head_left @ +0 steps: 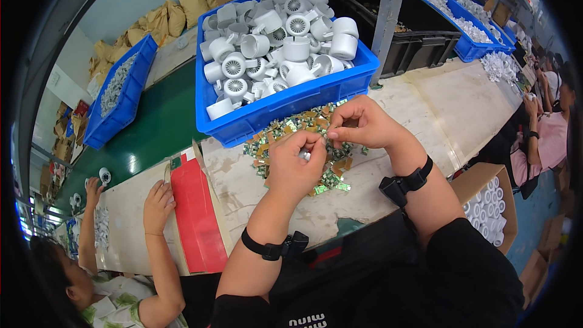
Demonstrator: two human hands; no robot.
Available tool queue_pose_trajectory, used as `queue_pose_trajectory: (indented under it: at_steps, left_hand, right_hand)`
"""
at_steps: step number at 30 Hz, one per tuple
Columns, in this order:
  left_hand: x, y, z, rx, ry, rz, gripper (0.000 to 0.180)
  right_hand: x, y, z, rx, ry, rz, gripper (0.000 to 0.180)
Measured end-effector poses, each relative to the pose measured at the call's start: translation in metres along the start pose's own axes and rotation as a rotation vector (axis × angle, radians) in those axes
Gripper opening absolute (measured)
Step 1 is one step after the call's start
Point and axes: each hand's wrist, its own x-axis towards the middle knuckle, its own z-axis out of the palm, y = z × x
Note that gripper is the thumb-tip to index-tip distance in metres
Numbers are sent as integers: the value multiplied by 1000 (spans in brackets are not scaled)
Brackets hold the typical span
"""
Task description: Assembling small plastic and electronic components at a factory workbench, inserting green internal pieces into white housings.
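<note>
Boards [333, 179]: small green and brown pieces, heaped loose on the table [443, 103], below both hands and just beside the near wall of the blue bin [285, 109].
Left hand [296, 161]: thumb and forefinger together over the heap, bent fingers closed around a small pale part [304, 155]; mostly hidden, cannot tell its kind.
Right hand [364, 124]: thumb and forefinger pinched together, tips just beside the left ones; contents of the pinch too small to tell.
Drop risk: likely the main one; from slackening either pinch right above loose boards, hard to pick out again among look-alikes.
Slip risk: could lose the small pale part from the bent fingers; likely cause, pinching and holding with one hand at once.
Scatter risk: could sweep boards aside or scrape them; cause, knuckles or wrists brushing so low over the heap.
Blue bin: loaded above the rim with white cups [296, 48]; could shed one onto the boards after a knock.
Left side: red sheet [197, 215] on the table, co-worker's hand [159, 206] near its edge; could crowd the left forearm.
Lower right: cardboard box [477, 181] of white rings [486, 206], apart from the heap.
</note>
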Motion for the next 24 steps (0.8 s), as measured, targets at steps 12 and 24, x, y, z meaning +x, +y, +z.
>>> queue_pose_trajectory:
  at_steps: [12,24]
  left_hand:
    - [8,12,-15,-261,88,-108,12]
    - [-76,-74,-178,1411,200,-11,37]
  right_hand:
    - [19,40,-3,250,145,-94,44]
    - [13,43,23,80,463,-167,46]
